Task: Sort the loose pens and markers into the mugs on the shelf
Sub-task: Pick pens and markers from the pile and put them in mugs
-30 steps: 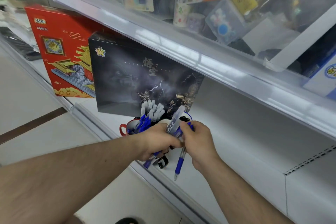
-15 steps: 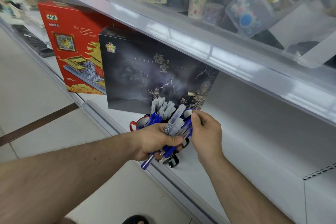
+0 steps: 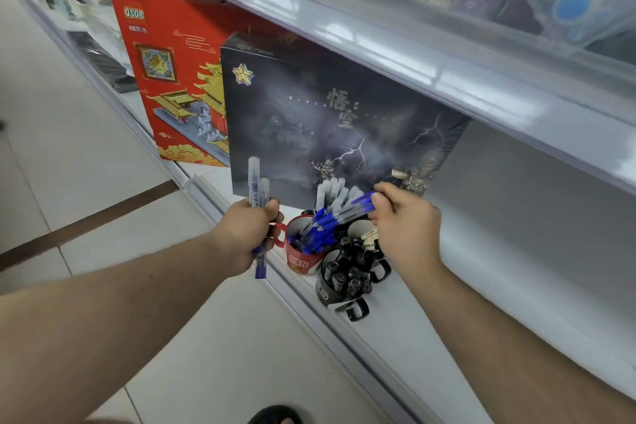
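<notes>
1. the shelf (image 3: 447,327) carries everything; the black box (image 3: 330,120) and red box (image 3: 172,79) stand at its back, so work in front of them and under the upper ledge.
2. your right hand (image 3: 406,227) pinches a blue pen (image 3: 347,212) by its top end, fingers curled round it; the pen slants down-left with its lower end among the pens in the red mug (image 3: 301,251). it looks like you are seating this one. tilt it more upright before you let go, so it slides in beside the others and does not ride over the rim.
3. your left hand (image 3: 247,234) is closed round two clear markers (image 3: 256,203), held upright, just left of the red mug. keep that grip firm and clear of the mug's handle while the right hand works.
4. the black mug (image 3: 344,282) at the shelf's front edge holds dark-capped pens; a pale mug sits just behind it. judge where the markers go by what each mug holds.
5. release the pen only once its tip is well inside.
</notes>
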The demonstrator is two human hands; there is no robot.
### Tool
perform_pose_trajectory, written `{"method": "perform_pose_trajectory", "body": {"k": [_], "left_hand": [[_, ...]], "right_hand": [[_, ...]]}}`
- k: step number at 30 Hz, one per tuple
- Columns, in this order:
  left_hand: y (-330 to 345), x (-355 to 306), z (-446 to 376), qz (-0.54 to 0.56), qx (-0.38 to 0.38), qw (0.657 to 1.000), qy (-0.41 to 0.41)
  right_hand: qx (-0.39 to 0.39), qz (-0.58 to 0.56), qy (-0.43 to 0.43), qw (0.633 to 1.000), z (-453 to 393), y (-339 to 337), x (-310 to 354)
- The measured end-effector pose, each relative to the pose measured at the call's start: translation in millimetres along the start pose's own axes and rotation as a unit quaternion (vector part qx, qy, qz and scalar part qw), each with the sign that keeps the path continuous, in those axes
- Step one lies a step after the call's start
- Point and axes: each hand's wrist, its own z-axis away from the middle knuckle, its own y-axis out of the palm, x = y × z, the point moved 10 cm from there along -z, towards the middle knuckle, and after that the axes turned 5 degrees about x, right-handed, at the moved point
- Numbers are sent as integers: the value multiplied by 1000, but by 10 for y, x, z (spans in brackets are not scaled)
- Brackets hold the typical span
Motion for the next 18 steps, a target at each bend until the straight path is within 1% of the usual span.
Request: {"method": "perform_pose_trajectory", "body": {"k": [2,4,10,13,18], "left_hand": [[-53,31,-19,-2,-10,1000,-2],[-69,46,-17,-10,-10,1000,-2],[-23,105,1,-17,18,1000,-16],[21,125,0,-30,40,999,-14],[115,164,-11,-44,71,996,-12]], "right_hand": [[5,78,-73,994,-79,243,94],[12,119,-100,988,-139,472,118],[113,181,-118,970,-167,1206,-79],[186,246,-107,945,-152,1501,-256],[249,333,-78,906,-126,1715,-412]]}}
